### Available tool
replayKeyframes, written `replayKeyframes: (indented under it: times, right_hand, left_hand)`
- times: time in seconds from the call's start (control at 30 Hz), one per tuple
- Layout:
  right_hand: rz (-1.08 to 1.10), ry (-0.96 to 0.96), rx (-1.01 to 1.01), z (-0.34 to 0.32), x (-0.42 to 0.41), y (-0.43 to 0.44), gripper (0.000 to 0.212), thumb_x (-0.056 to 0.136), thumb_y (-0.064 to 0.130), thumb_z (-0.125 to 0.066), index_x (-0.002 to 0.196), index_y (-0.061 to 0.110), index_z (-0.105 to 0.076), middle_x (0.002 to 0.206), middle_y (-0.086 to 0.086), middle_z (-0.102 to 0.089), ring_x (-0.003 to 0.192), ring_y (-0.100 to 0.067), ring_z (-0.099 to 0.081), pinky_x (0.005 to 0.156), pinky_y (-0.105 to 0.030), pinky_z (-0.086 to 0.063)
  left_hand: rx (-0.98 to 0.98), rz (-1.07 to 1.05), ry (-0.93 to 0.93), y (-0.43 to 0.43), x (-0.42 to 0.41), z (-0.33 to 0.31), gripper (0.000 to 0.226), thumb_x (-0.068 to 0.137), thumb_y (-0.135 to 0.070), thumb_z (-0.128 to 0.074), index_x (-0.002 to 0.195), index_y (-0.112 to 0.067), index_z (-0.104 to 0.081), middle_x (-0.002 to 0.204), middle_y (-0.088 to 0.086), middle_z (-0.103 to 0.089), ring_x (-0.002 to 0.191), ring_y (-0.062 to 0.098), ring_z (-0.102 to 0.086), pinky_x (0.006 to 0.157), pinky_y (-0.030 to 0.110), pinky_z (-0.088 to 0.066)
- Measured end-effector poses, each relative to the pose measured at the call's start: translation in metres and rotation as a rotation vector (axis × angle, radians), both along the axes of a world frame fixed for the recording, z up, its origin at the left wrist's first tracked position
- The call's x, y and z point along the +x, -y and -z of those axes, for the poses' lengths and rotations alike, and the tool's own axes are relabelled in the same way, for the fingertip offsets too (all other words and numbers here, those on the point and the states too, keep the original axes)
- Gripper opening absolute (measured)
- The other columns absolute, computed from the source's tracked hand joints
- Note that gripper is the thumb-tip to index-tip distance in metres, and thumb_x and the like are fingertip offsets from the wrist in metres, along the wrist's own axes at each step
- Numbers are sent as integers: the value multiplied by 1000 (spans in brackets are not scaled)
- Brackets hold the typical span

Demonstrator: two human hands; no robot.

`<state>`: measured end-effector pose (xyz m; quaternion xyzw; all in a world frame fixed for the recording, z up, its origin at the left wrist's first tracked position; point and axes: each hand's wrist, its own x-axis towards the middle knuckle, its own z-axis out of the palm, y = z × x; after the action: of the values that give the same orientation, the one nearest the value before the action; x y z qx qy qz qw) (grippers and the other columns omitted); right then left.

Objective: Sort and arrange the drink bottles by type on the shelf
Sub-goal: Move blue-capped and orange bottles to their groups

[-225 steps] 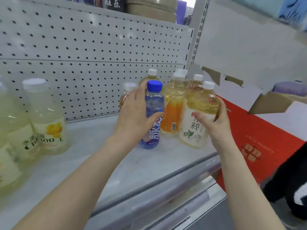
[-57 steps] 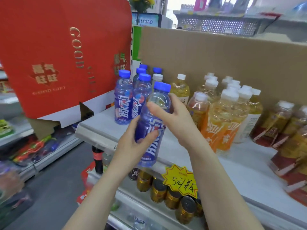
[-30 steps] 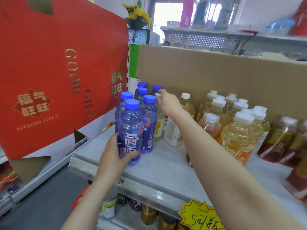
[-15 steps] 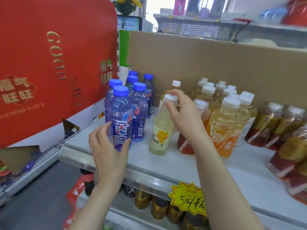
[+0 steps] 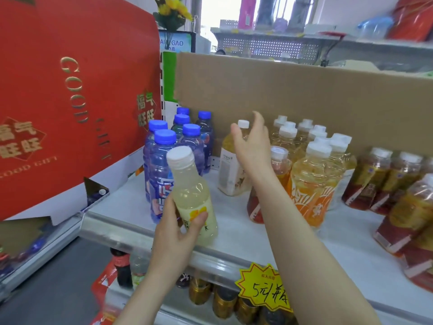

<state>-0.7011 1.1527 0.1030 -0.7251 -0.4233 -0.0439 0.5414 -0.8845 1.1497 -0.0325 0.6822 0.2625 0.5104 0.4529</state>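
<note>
Over shelf [image 5: 234,233] edge, left grip [image 5: 178,233] curled round pale bottle [image 5: 192,193]; right grip [image 5: 253,146] spread, empty, near white-label bottle [image 5: 230,170]

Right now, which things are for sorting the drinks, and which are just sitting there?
For the job: pale yellow bottle in the left hand; right hand open beside the white-capped tea bottle; blue-capped bottles; orange-label bottles; brown bottles; shelf.
Just there: red gift box; cardboard sheet; yellow price tag; gold cans below; flowers.
</note>
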Motion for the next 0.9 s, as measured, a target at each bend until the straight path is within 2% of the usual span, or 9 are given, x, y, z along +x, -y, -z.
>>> replayKeyframes:
  times: [0.07,0.13,0.2,0.27,0.47,0.53,0.7,0.8,0.9]
  right_hand:
    - [91,-67,-130,-4,19,-32,87,99,35,-62,162,13,-7,161,-19,-28,149,-34,-30,120,-48,-31]
    - [148,-127,-280,2,28,-56,102,93,36,-71,162,11,-1,163,-24,-21,152,-40,-21,122,-53,-27]
    - [206,-98,-361,12,32,-67,101,87,36,-78,158,9,-12,159,-24,-26,148,-41,-26,119,-51,-31]
    - [247,17,-399,20,30,-66,93,85,40,-78,152,8,-23,153,-23,-32,142,-42,-33,113,-49,-35]
    - [203,298,-454,25,-12,-28,91,86,62,-69,144,6,-29,142,-20,-40,131,-39,-41,101,-48,-44]
    - [203,316,-461,26,-27,-9,95,82,69,-67,143,6,-31,140,-18,-41,129,-38,-42,101,-47,-44]
    - [154,255,-465,27,-44,39,110,76,88,-53,146,5,-35,143,-20,-39,135,-38,-38,110,-48,-37]
    - [-7,73,-324,42,-41,61,100,74,73,-71,151,22,-33,146,-10,-38,139,-27,-37,109,-35,-34]
    - [-120,-61,-181,70,-35,63,104,69,54,-86,152,41,-26,147,5,-42,138,-16,-40,116,-40,-36]
  left_hand:
    - [-19,-19,60,-2,-7,-4,54,78,-48,-71,126,-40,-49,112,-29,-64,104,-3,-63,82,12,-50]
    - [-49,-24,121,-5,-16,-9,59,72,-56,-70,126,-39,-52,113,-24,-66,104,1,-65,86,23,-52]
    - [-62,-23,154,-9,-25,-12,61,70,-57,-69,125,-35,-53,113,-19,-68,104,5,-66,86,27,-52]
    - [-68,-23,172,-11,-34,-14,63,70,-56,-68,126,-31,-54,111,-18,-68,103,5,-66,80,20,-53]
    - [-114,-52,211,-21,-43,-8,57,75,-52,-69,124,-26,-56,111,-15,-71,103,5,-67,78,15,-52]
    - [-129,-51,203,-22,-43,-5,51,78,-48,-70,123,-28,-56,109,-18,-71,102,3,-67,77,14,-51]
    - [-166,-18,192,-26,-46,2,55,74,-59,-65,122,-35,-56,111,-18,-70,105,5,-66,78,20,-53]
    - [-186,11,205,-28,-46,3,50,72,-60,-64,117,-38,-55,107,-21,-70,100,0,-67,75,18,-53]
    - [-221,29,232,-29,-46,7,48,73,-58,-64,114,-35,-56,101,-21,-70,95,-2,-66,73,19,-53]
